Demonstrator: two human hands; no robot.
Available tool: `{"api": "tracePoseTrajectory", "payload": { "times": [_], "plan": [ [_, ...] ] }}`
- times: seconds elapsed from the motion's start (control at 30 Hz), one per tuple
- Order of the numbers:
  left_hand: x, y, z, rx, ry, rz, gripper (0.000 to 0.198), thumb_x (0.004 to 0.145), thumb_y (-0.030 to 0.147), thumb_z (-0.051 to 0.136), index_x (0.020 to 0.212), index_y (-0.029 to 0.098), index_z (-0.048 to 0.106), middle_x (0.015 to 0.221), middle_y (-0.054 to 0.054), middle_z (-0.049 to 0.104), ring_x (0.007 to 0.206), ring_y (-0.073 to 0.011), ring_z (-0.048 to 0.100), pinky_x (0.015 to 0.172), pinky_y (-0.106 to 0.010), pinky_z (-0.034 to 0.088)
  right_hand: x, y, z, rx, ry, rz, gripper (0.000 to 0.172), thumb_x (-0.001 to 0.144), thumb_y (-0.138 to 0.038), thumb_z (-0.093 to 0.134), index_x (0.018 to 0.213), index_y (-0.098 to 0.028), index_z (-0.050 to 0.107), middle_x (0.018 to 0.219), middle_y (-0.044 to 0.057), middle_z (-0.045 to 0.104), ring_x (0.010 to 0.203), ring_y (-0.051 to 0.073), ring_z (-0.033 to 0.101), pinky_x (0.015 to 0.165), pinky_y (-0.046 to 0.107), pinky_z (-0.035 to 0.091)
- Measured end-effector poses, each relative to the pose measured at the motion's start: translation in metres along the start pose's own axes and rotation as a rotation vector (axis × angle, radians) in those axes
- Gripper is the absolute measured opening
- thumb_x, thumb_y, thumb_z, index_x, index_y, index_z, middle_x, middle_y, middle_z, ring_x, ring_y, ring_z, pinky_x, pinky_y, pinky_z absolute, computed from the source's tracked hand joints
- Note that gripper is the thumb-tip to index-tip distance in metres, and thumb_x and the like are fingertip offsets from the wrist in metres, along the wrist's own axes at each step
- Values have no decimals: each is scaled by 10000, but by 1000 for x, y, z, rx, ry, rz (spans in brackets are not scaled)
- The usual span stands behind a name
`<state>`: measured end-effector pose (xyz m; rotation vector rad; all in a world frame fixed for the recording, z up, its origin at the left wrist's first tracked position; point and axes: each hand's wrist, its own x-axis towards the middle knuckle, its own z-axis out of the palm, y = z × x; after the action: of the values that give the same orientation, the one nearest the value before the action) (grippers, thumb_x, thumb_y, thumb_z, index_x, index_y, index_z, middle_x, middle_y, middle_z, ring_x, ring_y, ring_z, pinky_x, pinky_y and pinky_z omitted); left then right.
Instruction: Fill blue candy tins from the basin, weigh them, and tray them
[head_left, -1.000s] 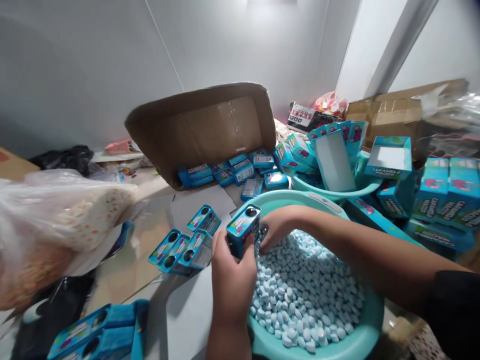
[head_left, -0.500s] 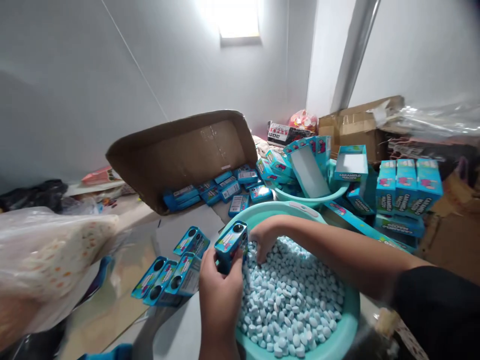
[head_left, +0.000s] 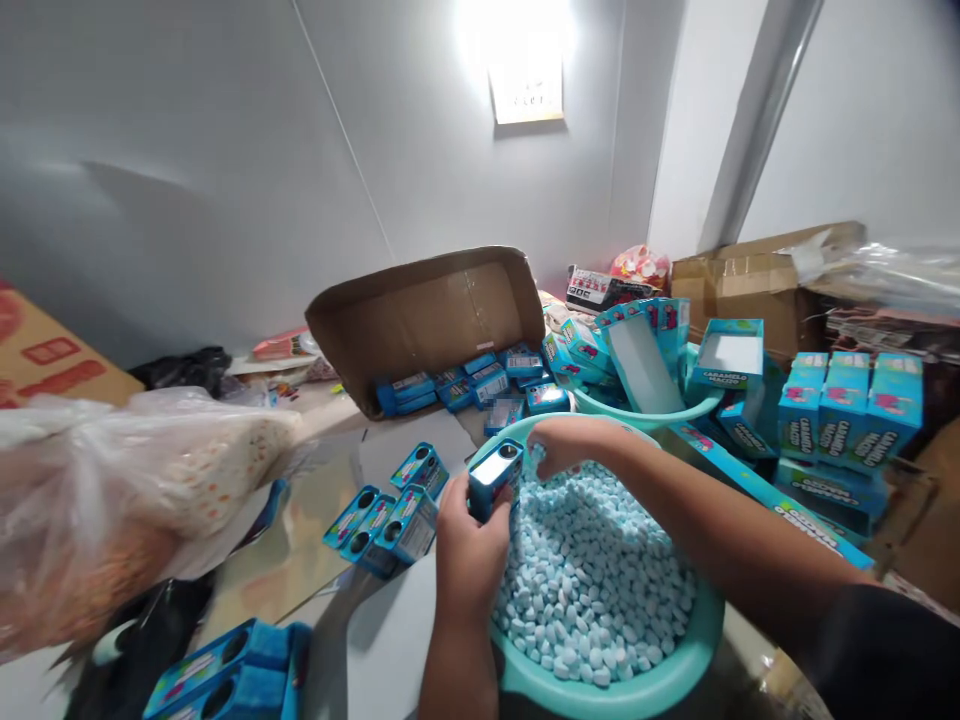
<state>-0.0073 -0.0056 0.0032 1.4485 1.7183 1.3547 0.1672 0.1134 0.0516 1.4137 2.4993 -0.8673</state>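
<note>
My left hand point(head_left: 474, 535) is wrapped round a small blue candy tin point(head_left: 496, 472), held upright with a dark round hole in its top. Closed around some pale blue candies, my right hand point(head_left: 559, 447) is just beside that tin, above the heap. Below it, a turquoise basin point(head_left: 705, 655) is filled with loose pale blue candies point(head_left: 592, 590). Left of my left hand, several similar tins point(head_left: 386, 520) stand grouped on the table, their round holes facing up.
More blue tins point(head_left: 487, 385) lie in front of a tipped cardboard box point(head_left: 427, 310). Behind the basin, a second turquoise basin point(head_left: 675, 412) holds printed cartons. Stacked cartons point(head_left: 847, 410) stand at right. Clear bags point(head_left: 187, 470) and larger blue tins point(head_left: 232, 670) are at left.
My right hand has lifted out of the heap with candies in its fingers. My left hand keeps hold of the tin. The view has shifted, so everything appears further right.
</note>
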Motion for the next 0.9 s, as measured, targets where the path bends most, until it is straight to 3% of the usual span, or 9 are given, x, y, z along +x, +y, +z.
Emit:
{"api": "tracePoseTrajectory", "payload": {
  "times": [0.13, 0.27, 0.47, 0.63, 0.9],
  "plan": [
    [0, -1, 0, 18, -10, 2, 318, 811, 436, 678, 993, 175, 664, 981, -83, 687, 933, -263, 649, 880, -392, 496, 0, 2, -4, -55, 249, -53, 226, 717, -299, 704, 898, -163, 717, 787, 65, 701, 680, 204, 655, 586, 266, 424],
    [0, -1, 2, 38, -21, 6, 311, 821, 439, 676, 1000, 186, 658, 987, -72, 678, 926, -254, 640, 861, -377, 483, 5, 4, -6, -44, 413, -51, 255, 775, -333, 672, 966, -168, 702, 952, 90, 710, 876, 222, 657, 660, 254, 421],
    [-2, 3, 2, 18, -39, 10, 299, 829, 405, 675, 1027, 181, 675, 1010, -80, 684, 962, -255, 645, 911, -382, 492, 11, 8, -4, 368, 510, -85, 228, 802, -401, 643, 874, -186, 618, 629, -20, 563, 532, 132, 581, 483, 217, 402],
    [-1, 3, 3, -23, -56, -7, 345, 812, 392, 687, 1079, 174, 687, 1039, -90, 690, 1002, -266, 648, 953, -406, 490, 12, 6, -4, 604, 558, -167, 220, 788, -380, 668, 840, -172, 617, 590, -28, 572, 468, 104, 545, 455, 209, 425],
    [-1, 3, 5, 15, -143, 80, 293, 834, 292, 653, 1112, 200, 670, 1138, -88, 664, 1094, -266, 613, 1003, -425, 459, 6, -27, 6, 1080, 730, -275, 244, 744, -388, 692, 768, -183, 564, 516, -62, 497, 401, 70, 427, 374, 193, 281]
  ]
}}
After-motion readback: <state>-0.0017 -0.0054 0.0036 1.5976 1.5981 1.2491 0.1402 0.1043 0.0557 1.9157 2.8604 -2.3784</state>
